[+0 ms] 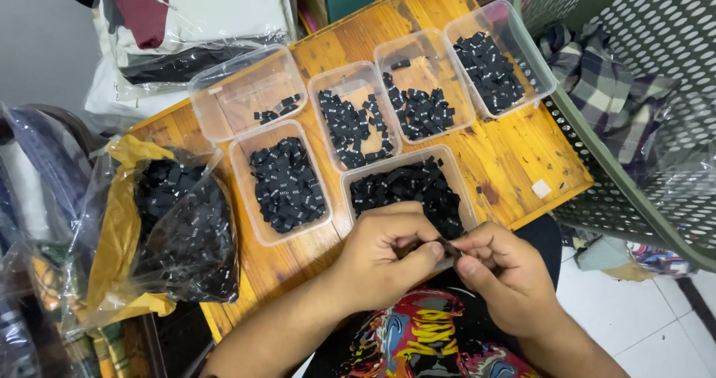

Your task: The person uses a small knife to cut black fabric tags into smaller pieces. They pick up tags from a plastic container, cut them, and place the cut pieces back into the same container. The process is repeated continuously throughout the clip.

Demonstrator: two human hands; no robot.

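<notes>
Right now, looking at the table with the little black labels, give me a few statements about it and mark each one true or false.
1. Six clear plastic tubs sit on the wooden table. True.
2. The back left tub is the fullest. False: it holds only a few black labels.
3. Both hands pinch one small dark label between them. True: left hand and right hand meet on it.
4. The plastic bag of labels lies at the table's right side. False: it lies at the left.
5. A green perforated basket stands to the right. True.

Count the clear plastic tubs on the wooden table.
6: four in the back row, two in front; the right-hand one is partly behind the hands.
</notes>
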